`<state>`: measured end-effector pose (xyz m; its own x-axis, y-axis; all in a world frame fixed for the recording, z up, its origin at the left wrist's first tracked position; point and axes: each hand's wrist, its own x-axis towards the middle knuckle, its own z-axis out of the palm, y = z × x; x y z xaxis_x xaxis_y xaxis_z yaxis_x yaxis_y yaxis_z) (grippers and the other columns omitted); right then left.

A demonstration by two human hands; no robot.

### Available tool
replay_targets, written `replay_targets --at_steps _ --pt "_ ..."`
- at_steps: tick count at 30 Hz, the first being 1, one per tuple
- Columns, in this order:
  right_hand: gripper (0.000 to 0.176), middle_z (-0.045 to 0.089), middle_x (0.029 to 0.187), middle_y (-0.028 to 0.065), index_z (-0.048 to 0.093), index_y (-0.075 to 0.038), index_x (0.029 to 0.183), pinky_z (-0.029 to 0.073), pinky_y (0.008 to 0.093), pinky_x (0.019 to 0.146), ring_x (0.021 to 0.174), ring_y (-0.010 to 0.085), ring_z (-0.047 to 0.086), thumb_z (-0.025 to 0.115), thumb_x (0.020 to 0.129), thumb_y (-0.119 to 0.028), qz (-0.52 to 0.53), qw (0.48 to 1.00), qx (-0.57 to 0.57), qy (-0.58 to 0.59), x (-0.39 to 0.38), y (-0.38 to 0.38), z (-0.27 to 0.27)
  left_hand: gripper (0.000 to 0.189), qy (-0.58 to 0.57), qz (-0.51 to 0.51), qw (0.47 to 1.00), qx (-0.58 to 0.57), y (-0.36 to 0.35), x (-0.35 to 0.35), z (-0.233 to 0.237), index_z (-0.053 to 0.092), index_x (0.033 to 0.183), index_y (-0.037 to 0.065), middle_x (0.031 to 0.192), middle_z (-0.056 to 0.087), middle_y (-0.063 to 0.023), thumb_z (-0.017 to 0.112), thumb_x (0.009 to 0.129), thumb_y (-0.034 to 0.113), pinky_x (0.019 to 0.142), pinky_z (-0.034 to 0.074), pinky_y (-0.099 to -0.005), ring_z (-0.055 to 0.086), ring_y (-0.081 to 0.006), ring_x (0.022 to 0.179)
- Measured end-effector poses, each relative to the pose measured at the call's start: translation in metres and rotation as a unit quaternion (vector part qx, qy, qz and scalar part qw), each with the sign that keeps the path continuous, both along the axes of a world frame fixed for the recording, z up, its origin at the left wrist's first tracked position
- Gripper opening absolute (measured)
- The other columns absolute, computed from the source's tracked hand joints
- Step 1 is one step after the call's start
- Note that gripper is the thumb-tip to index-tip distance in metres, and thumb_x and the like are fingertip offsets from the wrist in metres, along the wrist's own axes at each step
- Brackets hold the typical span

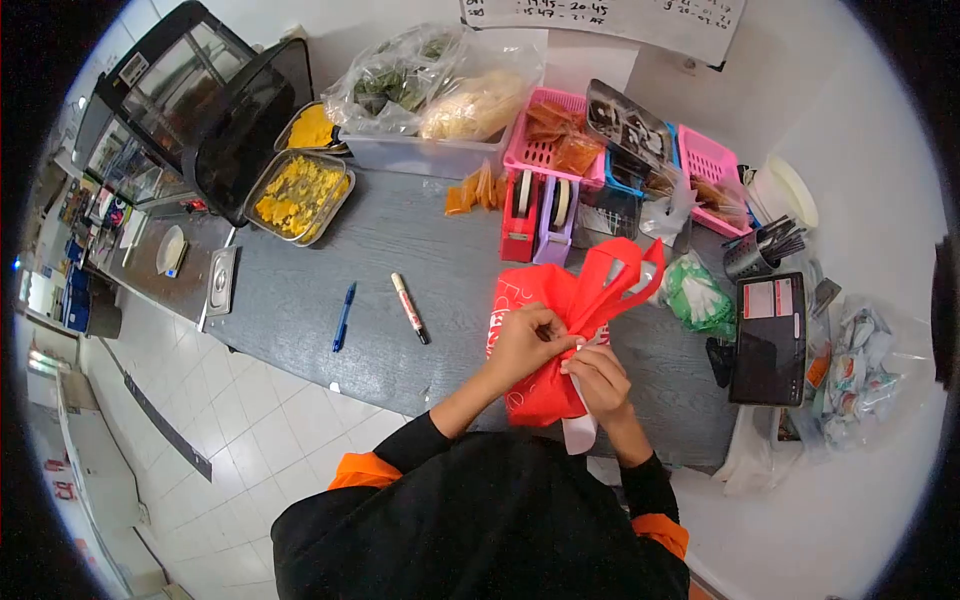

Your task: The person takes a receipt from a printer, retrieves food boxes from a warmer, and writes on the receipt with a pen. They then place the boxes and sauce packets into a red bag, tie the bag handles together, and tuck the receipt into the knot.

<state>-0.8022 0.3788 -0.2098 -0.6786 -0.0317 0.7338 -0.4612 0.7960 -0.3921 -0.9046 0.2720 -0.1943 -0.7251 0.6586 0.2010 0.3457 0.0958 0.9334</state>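
A red bag with white lettering (pixel 540 396) lies at the table's front edge, its handles gathered and standing up in a loop. My left hand (pixel 527 345) is closed on the gathered neck of the bag. Close beside it on the right, my right hand (pixel 600 380) pinches at the same spot, by a white paper strip (pixel 579 434) that hangs down over the bag's front. The fingertips of both hands nearly meet. The exact hold of the right fingers on bag or paper is hard to make out.
Behind the bag stand a red tape dispenser (pixel 521 215) and a purple one (pixel 557 222). Left lie a blue pen (pixel 344 317) and a marker (pixel 409 308). A tray of yellow food (pixel 300 197) is farther back. At right are a tablet (pixel 768 340) and a utensil holder (pixel 750 257).
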Motion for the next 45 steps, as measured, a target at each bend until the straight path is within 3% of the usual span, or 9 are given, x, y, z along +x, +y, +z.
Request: replay_targets --at_steps 4,7,11,14,16,23,32,37,45 --pt "0.019 0.051 0.079 0.0102 0.055 0.002 0.079 0.043 0.0319 0.064 0.074 0.0243 0.051 0.056 0.060 0.000 -0.026 0.999 0.007 -0.044 -0.004 -0.005 0.007 0.019 -0.007 0.015 1.000 0.014 -0.004 -0.007 -0.008 0.056 0.060 -0.001 0.056 0.051 -0.0067 0.067 0.064 0.013 0.046 0.038 -0.0219 0.048 -0.0089 0.050" --pt "0.017 0.051 0.074 0.0103 0.056 0.001 0.077 0.042 0.0298 0.058 0.067 0.0238 0.050 0.057 0.060 0.004 -0.083 0.995 -0.004 -0.057 -0.007 -0.013 0.017 0.010 -0.245 -0.071 0.962 0.102 -0.011 -0.016 -0.022 0.058 0.072 -0.003 0.067 0.056 -0.0076 0.059 0.071 0.008 0.051 0.043 -0.0233 0.053 -0.0098 0.060" --pt "0.019 0.051 0.074 0.0100 0.056 0.000 0.079 0.042 0.0298 0.058 0.067 0.0233 0.050 0.057 0.060 0.004 -0.113 0.989 -0.044 -0.087 -0.006 -0.020 0.017 0.011 -0.218 -0.091 0.957 0.169 -0.023 -0.005 -0.020 0.057 0.078 -0.004 0.076 0.056 -0.0071 0.057 0.072 0.006 0.056 0.045 -0.0246 0.054 -0.0097 0.067" --pt "0.018 0.051 0.074 0.0097 0.056 0.000 0.077 0.042 0.0298 0.059 0.068 0.0237 0.050 0.056 0.060 0.004 -0.136 0.986 -0.015 -0.099 -0.006 -0.023 0.014 0.012 -0.104 -0.058 0.991 0.058 -0.028 -0.004 -0.015 0.056 0.080 -0.003 0.085 0.056 -0.0105 0.056 0.070 0.002 0.064 0.046 -0.0263 0.056 -0.0170 0.075" --pt "0.018 0.051 0.074 0.0095 0.057 -0.001 0.077 0.043 0.0304 0.060 0.070 0.0243 0.051 0.056 0.059 0.004 -0.123 0.990 0.003 -0.062 -0.003 -0.022 0.010 0.016 0.129 -0.040 0.991 0.018 -0.029 -0.006 -0.014 0.054 0.082 -0.002 0.086 0.053 -0.0153 0.056 0.066 -0.002 0.064 0.045 -0.0295 0.056 -0.0256 0.075" --pt "0.020 0.051 0.077 0.0095 0.057 -0.002 0.078 0.042 0.0338 0.067 0.077 0.0255 0.051 0.054 0.058 -0.006 -0.137 0.986 0.055 -0.072 0.012 -0.021 -0.004 0.020 0.248 -0.007 0.969 0.017 -0.018 0.005 -0.022 0.051 0.085 -0.001 0.083 0.050 -0.0151 0.053 0.065 -0.001 0.064 0.043 -0.0335 0.051 -0.0301 0.075" --pt "0.016 0.049 0.073 0.0084 0.057 -0.002 0.075 0.043 0.0280 0.056 0.066 0.0224 0.051 0.057 0.060 0.001 -0.197 0.979 -0.022 -0.053 -0.002 -0.023 -0.002 0.014 0.187 -0.094 0.977 0.036 -0.025 0.001 -0.018 0.052 0.082 -0.002 0.080 0.052 -0.0142 0.053 0.068 -0.001 0.062 0.043 -0.0307 0.053 -0.0273 0.071" --pt "0.018 0.049 0.072 0.0082 0.058 -0.003 0.076 0.041 0.0278 0.055 0.066 0.0212 0.051 0.058 0.060 0.003 -0.170 0.980 -0.063 -0.083 -0.009 -0.032 0.011 0.012 -0.078 -0.095 0.992 0.010 -0.033 -0.007 -0.024 0.054 0.083 -0.001 0.078 0.057 -0.0048 0.056 0.072 0.002 0.065 0.043 -0.0220 0.052 -0.0081 0.072" --pt "0.014 0.049 0.072 0.0075 0.059 -0.003 0.074 0.041 0.0283 0.056 0.066 0.0207 0.051 0.060 0.061 -0.001 -0.187 0.974 -0.080 -0.098 -0.006 -0.031 0.010 0.014 -0.234 -0.136 0.958 0.090 -0.032 -0.007 -0.032 0.053 0.088 -0.003 0.083 0.056 -0.0060 0.052 0.074 -0.003 0.069 0.043 -0.0215 0.053 -0.0101 0.077"
